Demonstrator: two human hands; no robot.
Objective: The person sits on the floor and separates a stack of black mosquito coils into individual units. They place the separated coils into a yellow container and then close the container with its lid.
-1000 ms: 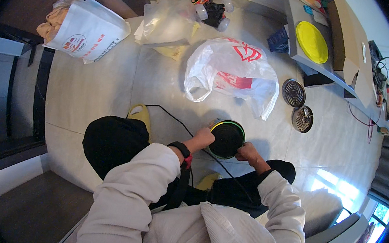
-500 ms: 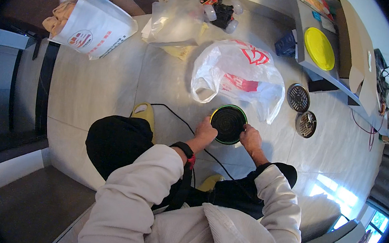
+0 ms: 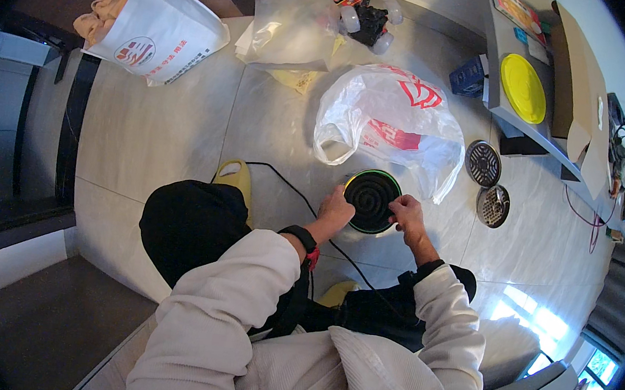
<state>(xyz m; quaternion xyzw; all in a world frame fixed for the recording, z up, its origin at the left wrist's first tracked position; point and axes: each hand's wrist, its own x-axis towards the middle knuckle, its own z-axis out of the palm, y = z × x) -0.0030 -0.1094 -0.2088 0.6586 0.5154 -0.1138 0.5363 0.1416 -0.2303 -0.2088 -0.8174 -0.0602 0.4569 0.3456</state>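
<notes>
Between my hands is a round tin with a thin green and yellow rim. A dark spiral, which looks like a mosquito coil, lies inside it. My left hand is closed on the tin's left edge, with a dark band on the wrist. On the right side, the fingers of my right hand are pinched together at the rim, over the coil's outer edge. Whether they grip the coil or only the tin is hidden. A white plastic bag with red print lies crumpled just beyond the tin.
Two round slotted metal pieces lie on the floor at the right. Farther right stands a grey shelf unit with a yellow round lid. More bags stand at the back left. A black cable runs by my feet, in yellow slippers.
My right fingers have shifted inward over the tin's right edge. The coil's spiral shows more plainly. The whole view has moved slightly.
</notes>
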